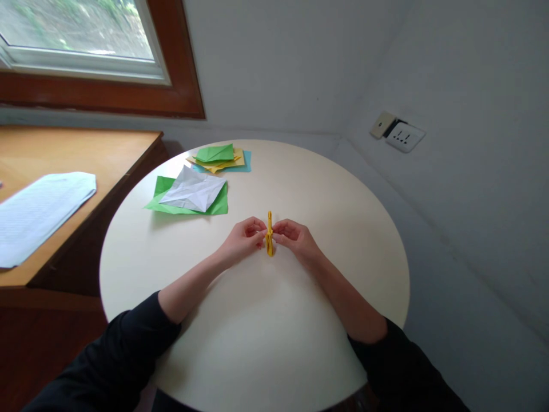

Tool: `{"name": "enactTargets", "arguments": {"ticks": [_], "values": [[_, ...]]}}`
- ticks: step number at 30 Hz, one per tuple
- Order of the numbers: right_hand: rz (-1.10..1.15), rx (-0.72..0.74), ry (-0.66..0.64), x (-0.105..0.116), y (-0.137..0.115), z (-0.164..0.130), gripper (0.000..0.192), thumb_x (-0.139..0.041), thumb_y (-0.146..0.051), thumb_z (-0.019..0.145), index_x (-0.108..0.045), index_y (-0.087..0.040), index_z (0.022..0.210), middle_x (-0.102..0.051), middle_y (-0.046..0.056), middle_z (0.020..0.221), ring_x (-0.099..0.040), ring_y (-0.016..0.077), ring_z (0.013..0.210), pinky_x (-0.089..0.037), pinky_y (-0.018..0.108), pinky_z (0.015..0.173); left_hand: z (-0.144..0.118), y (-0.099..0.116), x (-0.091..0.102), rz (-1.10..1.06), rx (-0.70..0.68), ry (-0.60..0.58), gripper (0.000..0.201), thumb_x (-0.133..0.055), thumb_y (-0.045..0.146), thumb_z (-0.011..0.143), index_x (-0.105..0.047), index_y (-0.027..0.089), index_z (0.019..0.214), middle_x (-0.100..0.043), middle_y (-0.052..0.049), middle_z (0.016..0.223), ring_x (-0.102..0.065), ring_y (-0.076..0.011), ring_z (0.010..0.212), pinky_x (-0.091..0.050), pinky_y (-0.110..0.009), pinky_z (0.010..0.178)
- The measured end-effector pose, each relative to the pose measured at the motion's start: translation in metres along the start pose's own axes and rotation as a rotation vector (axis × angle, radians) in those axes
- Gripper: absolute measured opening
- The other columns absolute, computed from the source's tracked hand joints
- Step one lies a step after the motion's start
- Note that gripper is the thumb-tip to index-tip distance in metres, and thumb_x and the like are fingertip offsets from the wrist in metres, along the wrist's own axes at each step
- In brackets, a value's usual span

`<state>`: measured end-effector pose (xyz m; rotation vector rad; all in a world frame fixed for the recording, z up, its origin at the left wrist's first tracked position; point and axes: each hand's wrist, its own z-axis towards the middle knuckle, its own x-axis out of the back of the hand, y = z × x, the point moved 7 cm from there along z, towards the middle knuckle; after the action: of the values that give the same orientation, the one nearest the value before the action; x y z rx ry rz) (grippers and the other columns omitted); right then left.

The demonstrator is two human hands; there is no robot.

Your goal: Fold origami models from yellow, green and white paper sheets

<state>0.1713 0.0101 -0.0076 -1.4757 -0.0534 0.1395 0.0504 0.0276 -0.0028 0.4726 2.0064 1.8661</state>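
A narrow, folded yellow paper piece (270, 233) stands upright over the middle of the round white table (334, 189). My left hand (243, 239) pinches it from the left side with its fingertips. My right hand (294, 236) pinches it from the right side. Both hands rest low on the tabletop, and both forearms come out of dark sleeves.
A creased white sheet (193, 191) lies on a green sheet (218, 205) at the table's back left. Behind it sits a stack of green, yellow and blue papers (219, 158). A wooden desk (77, 150) with printed paper (38, 209) stands left. A wall socket (403, 136) is at right.
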Motion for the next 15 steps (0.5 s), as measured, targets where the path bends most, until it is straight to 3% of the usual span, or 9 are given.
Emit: {"name": "enactTargets", "arguments": {"ticks": [5, 15], "values": [[-0.047, 0.025, 0.045, 0.0000, -0.0030, -0.0003, 0.024, -0.073, -0.038, 0.063, -0.061, -0.020, 0.073, -0.061, -0.001, 0.075, -0.060, 0.0131, 0.071, -0.051, 0.029, 0.068, -0.0016, 0.0039, 0.0005, 0.022, -0.012, 0.032, 0.019, -0.064, 0.029, 0.069, -0.051, 0.015, 0.073, -0.055, 0.002, 0.066, -0.051, -0.0081, 0.058, -0.039, -0.021, 0.056], [-0.048, 0.022, 0.049, -0.0008, -0.0040, -0.0004, 0.027, -0.073, -0.041, 0.061, -0.061, -0.019, 0.072, -0.061, -0.001, 0.074, -0.059, 0.0131, 0.070, -0.051, 0.029, 0.066, -0.0020, 0.0027, -0.0026, -0.060, -0.023, -0.024, 0.024, -0.066, 0.035, 0.069, -0.055, 0.014, 0.071, -0.056, 0.002, 0.061, -0.052, -0.0088, 0.056, -0.042, -0.023, 0.057]]}}
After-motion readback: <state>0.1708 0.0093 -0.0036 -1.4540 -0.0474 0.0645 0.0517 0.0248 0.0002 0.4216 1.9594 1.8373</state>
